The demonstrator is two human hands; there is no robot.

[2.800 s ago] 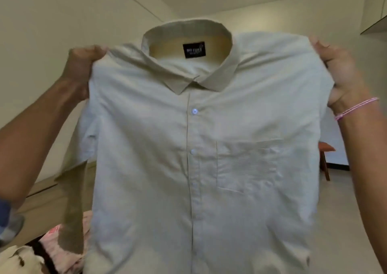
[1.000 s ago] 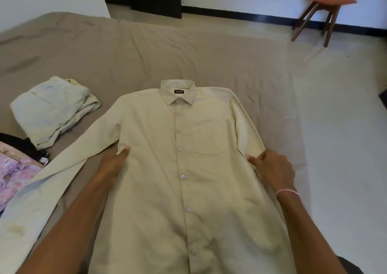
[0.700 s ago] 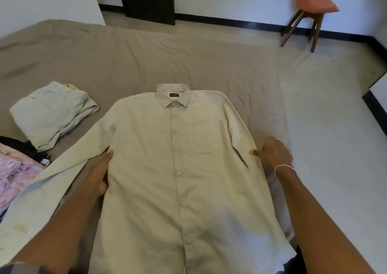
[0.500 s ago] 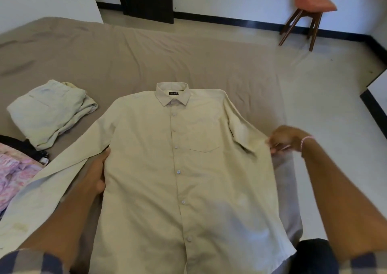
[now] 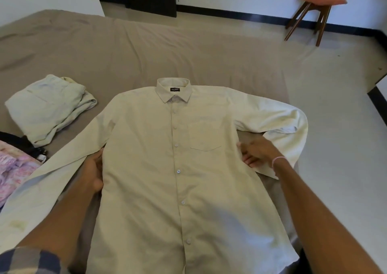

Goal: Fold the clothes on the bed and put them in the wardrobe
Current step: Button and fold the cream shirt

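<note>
One folded garment [image 5: 48, 108], perhaps trousers, lies beside shirt [image 5: 167, 179].

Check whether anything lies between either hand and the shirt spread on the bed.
Nothing visible does. The left hand is against the shirt below one armpit; the right hand touches its opposite side. The folded pale garment lies apart, to the left.

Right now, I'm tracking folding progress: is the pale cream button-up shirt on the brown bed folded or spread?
Spread: the cream button-up shirt lies flat, front up, sleeves out beside it, on the brown bed.
</note>
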